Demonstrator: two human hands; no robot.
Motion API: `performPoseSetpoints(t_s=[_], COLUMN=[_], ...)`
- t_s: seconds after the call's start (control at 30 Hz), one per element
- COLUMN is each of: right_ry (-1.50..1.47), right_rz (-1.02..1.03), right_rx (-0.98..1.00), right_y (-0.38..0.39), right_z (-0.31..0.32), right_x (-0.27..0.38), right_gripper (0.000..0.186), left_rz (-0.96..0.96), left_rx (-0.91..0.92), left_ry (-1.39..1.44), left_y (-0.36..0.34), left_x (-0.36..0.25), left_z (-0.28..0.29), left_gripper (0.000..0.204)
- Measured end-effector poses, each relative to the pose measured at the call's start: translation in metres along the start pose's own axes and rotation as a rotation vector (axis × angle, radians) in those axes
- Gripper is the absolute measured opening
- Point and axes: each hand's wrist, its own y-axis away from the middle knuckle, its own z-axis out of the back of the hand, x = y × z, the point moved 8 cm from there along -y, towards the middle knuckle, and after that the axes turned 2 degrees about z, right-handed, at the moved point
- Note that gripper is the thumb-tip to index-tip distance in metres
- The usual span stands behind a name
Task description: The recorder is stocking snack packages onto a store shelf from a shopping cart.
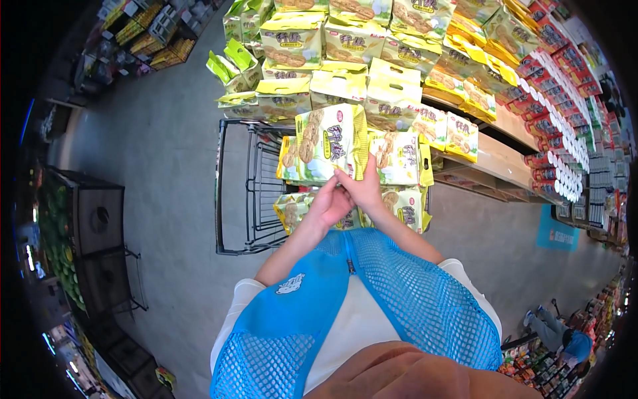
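A yellow-green and white snack bag (324,141) with oblong biscuit-like pieces pictured on it is held in front of me, over the shopping cart. My right hand (364,189) grips its lower right corner, fingers closed. Against the bag's lower edge is my left hand (332,203), with fingers curled and partly hidden by the bag and my other hand. Matching bags lie beneath, one bag (396,158) just right of the held one and another bag (403,205) nearer my body. The black wire cart (234,251) shows to their left.
Stacked matching bags (290,41) rise on the display beyond the cart. Wooden shelving (488,165) extends right, towards red cans with white lids (546,159). A dark produce stand (100,216) stands at left. Another person (565,336) is at lower right.
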Motion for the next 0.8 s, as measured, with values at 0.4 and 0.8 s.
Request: performPoseSetpoints(t_s=[0.4,0.8], right_ry=[0.045,0.458], right_rz=[0.022,0.355], right_rx=[0.012,0.276], right_y=[-0.037,-0.16], right_z=[0.085,0.093], right_x=[0.03,0.109], right_gripper=[0.062,0.069], left_rz=[0.108,-0.895], left_rx=[-0.282,-0.053], left_ry=[-0.418,-1.331], left_y=[-0.009,-0.071], left_x=[-0.01,-0.18], left_z=[0.047,-0.128], left_gripper=[0.096,0.091])
